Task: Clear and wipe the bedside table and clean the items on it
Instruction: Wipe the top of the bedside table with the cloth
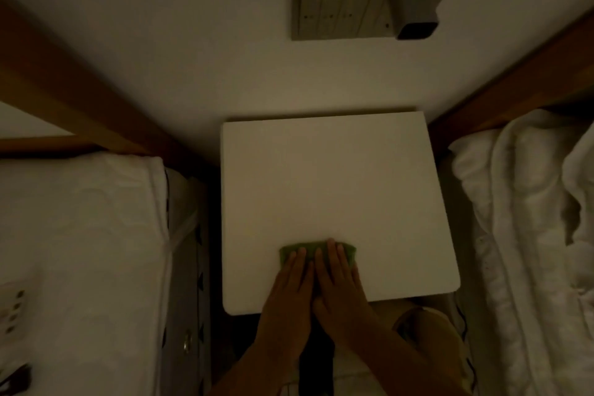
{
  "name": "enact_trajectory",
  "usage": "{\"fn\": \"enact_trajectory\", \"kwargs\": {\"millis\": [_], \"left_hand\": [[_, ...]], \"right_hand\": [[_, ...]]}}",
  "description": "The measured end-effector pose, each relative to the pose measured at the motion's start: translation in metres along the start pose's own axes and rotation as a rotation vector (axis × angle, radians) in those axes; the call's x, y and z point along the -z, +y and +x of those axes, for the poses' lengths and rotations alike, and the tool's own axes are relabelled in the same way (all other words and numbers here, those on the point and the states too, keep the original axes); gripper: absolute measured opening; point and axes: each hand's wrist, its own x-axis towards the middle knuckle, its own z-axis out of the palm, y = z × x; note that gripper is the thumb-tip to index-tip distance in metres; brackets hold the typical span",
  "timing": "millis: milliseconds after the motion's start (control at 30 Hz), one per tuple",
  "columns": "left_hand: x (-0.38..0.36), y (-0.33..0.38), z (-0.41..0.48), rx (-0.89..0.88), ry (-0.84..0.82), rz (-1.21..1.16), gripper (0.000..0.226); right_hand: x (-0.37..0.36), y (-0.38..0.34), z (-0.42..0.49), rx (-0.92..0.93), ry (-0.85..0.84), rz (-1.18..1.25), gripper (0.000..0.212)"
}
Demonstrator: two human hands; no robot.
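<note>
The left hand (286, 286) lies flat, palm down, fingers straight and close together, pressing on a green cloth (316, 252). The right hand (340, 283) lies beside it in the same flat pose, the two touching along their inner edges, thumbs tucked toward each other. Both forearms reach in from the bottom of the view, angled inward so the wrists meet just past the near edge of the tabletop (328, 177).

The cloth is a small folded pad, soft and slightly nubby, showing past the fingertips and at both sides of the hands. It sits near the near edge, about midway between the left and right edges.

The tabletop is white, smooth and matte, roughly square with rounded near corners; its far edge meets the wall (193, 42). The rest of its surface, from the cloth to the far edge and out to both sides, is bare.

A bed with white quilted bedding (80, 235) stands just beside the left edge, and rumpled white bedding (530, 219) lies beside the right edge. A metal switch panel (353, 6) is mounted on the wall.
</note>
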Motion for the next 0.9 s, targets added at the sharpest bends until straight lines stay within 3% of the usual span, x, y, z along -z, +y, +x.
{"fn": "enact_trajectory", "kwargs": {"millis": [167,400,533,700,800,900], "left_hand": [[0.034,-0.049,0.054,0.063,0.159,-0.078,0.060],[0.088,-0.130,0.149,0.072,0.114,0.265,0.057],[0.108,-0.141,0.181,0.110,0.199,0.203,0.056],[0.102,-0.135,0.164,0.114,0.240,0.102,0.060],[0.083,-0.130,0.136,0.078,0.165,0.213,0.061],[0.061,-0.117,0.090,0.094,0.142,0.123,0.064]], "right_hand": [[0.032,-0.033,0.081,0.085,0.099,0.010,0.075],[0.084,-0.076,0.197,0.138,0.193,-0.016,0.073],[0.104,-0.085,0.236,0.119,0.161,0.017,0.072],[0.097,-0.085,0.220,0.142,0.212,-0.018,0.073],[0.079,-0.084,0.187,0.140,0.197,-0.016,0.074],[0.051,-0.080,0.142,0.131,0.159,-0.011,0.077]]}}
